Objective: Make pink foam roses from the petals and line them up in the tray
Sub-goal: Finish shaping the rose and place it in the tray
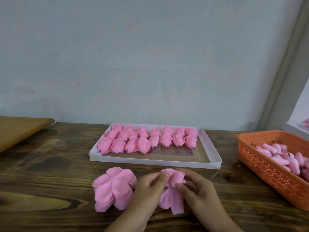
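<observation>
A half-formed pink foam rose (172, 191) sits between my hands at the table's front, its loose petals hanging down. My left hand (148, 188) pinches its upper petals from the left. My right hand (197, 190) grips it from the right, fingers curled round the bud. A stack of flat pink petal pieces (113, 188) lies just left of my left hand. Behind them stands a white tray (155, 161) holding several finished pink roses (147, 138) in rows across its far half.
An orange perforated basket (267, 166) at the right holds several pink buds on stems (284, 156). A white box corner (294, 131) sits behind it. A light wooden board (21, 129) lies at the far left. A grey wall backs the dark wooden table.
</observation>
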`<state>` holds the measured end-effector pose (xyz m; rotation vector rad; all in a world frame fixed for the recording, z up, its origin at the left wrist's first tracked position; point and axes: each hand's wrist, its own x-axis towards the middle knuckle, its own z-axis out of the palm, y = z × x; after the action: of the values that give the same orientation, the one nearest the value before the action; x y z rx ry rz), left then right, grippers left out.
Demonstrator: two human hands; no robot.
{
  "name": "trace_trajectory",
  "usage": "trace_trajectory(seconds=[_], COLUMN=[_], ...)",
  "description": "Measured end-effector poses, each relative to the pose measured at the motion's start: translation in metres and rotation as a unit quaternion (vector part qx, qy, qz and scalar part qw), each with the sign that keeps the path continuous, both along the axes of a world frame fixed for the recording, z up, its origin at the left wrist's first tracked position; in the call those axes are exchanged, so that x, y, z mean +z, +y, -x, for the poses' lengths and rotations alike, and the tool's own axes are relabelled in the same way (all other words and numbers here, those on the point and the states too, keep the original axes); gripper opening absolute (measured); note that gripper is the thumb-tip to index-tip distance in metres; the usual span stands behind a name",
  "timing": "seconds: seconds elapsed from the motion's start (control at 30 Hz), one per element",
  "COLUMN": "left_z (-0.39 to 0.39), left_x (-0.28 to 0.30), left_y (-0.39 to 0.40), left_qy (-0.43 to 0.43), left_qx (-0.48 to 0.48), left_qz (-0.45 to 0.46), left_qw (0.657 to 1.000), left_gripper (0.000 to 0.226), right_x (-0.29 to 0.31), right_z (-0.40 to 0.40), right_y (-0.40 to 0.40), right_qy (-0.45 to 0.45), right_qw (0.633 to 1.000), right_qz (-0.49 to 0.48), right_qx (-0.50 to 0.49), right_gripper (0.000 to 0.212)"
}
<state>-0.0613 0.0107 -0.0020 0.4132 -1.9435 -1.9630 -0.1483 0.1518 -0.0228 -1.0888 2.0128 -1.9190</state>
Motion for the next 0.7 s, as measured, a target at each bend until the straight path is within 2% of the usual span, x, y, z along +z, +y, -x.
trace_trajectory(seconds=[0.1,0.23,0.33,0.37,0.53,0.7], left_z=[-0.002,-0.003,-0.002,-0.001,0.005,0.006], left_x=[0.002,0.004,0.002,0.000,-0.010,-0.014], left_y=[0.001,0.001,-0.001,-0.002,-0.008,-0.015], left_qy=[-0.018,-0.017,-0.029,-0.035,-0.049,-0.059], left_qx=[-0.017,-0.052,-0.096,-0.099,0.028,0.102], left_qz=[0.017,0.005,0.018,0.015,-0.073,-0.141], left_qw=[1.000,0.998,0.995,0.994,0.996,0.983], left_gripper=[0.028,0.027,0.023,0.028,0.053,0.041], right_x=[0.000,0.003,0.003,0.003,0.011,0.007], right_z=[0.001,-0.002,0.000,0.000,-0.002,-0.001], right_y=[0.000,-0.001,-0.001,-0.001,0.000,0.000], right_qy=[-0.004,0.007,-0.022,-0.021,0.003,-0.002], right_qw=[1.000,1.000,0.999,0.999,0.999,0.999], right_qz=[0.000,0.011,0.024,0.026,0.047,0.036], right_qx=[-0.006,-0.015,-0.031,-0.032,-0.024,-0.010], right_gripper=[0.032,0.036,0.033,0.033,0.048,0.040])
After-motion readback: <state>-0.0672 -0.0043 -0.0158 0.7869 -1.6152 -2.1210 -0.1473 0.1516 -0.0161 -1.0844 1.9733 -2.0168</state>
